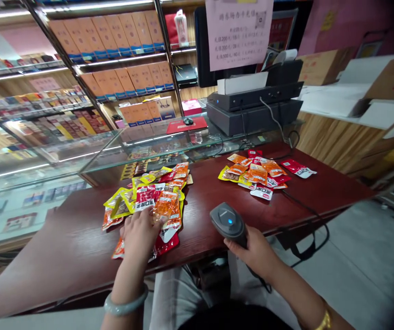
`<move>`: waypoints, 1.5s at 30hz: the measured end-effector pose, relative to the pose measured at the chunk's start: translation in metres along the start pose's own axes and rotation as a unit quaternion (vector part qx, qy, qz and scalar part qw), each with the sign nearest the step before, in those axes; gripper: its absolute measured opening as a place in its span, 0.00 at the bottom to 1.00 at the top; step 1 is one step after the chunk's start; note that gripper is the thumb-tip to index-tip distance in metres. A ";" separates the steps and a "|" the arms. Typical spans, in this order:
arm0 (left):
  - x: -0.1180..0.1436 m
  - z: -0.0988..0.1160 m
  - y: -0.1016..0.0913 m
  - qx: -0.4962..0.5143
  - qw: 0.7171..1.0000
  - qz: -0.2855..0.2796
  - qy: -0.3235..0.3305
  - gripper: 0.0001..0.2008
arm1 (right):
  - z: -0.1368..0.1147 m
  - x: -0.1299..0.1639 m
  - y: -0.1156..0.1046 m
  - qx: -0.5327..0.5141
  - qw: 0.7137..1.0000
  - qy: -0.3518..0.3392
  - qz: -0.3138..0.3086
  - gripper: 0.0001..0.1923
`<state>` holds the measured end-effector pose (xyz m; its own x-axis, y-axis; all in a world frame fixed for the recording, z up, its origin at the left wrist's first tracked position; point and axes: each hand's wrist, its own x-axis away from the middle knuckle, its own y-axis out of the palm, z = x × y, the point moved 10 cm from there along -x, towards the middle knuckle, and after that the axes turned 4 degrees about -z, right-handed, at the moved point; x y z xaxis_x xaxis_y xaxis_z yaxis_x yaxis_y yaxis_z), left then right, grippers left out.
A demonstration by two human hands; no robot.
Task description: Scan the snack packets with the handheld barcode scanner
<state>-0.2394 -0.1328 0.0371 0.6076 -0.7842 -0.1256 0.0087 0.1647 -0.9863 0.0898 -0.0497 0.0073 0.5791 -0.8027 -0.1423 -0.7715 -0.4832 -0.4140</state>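
Observation:
My left hand (141, 231) rests on the near part of a loose pile of small snack packets. Its fingers lie bent over a red and white packet (147, 196), and the thumb stands apart, touching an orange packet (166, 205). The fingertips are partly hidden among the wrappers. More yellow-edged packets (119, 203) lie around that hand. Held by its handle in my right hand (254, 250) is a grey barcode scanner (229, 221) with a blue light on top. Its head points forward and left, above the table's front edge.
A second pile of snack packets (257, 174) lies on the dark red table (76, 233) at right, with a red packet (298, 168) beside it. Behind stand a glass counter (142, 137) and a black cash drawer (245, 118). A cable (307, 208) crosses the table's right edge.

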 end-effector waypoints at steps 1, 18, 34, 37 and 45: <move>-0.001 -0.001 0.000 0.006 1.000 0.000 -0.006 0.30 | 0.000 0.000 -0.001 0.002 1.000 0.000 0.003 0.17; -0.006 -0.005 0.013 0.610 0.770 0.009 -0.188 0.06 | 0.016 0.004 -0.004 0.012 1.000 0.022 0.012 0.19; 0.035 0.179 0.052 0.836 0.473 -0.151 -0.234 0.12 | -0.004 0.009 -0.051 -0.014 0.995 -0.022 0.098 0.13; 0.037 0.207 0.060 0.829 0.482 -0.186 -0.213 0.10 | -0.012 0.007 -0.059 -0.026 0.994 -0.036 0.103 0.12; 0.033 0.242 0.084 0.814 0.502 -0.221 -0.191 0.10 | -0.010 0.007 -0.077 -0.015 0.992 -0.046 0.114 0.12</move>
<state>-0.0261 -0.0004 -0.0243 0.3653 -0.8385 0.4043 0.6578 0.5398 0.5252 0.1508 -0.0219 0.0472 0.4100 -0.8574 -0.3112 -0.8916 -0.3049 -0.3347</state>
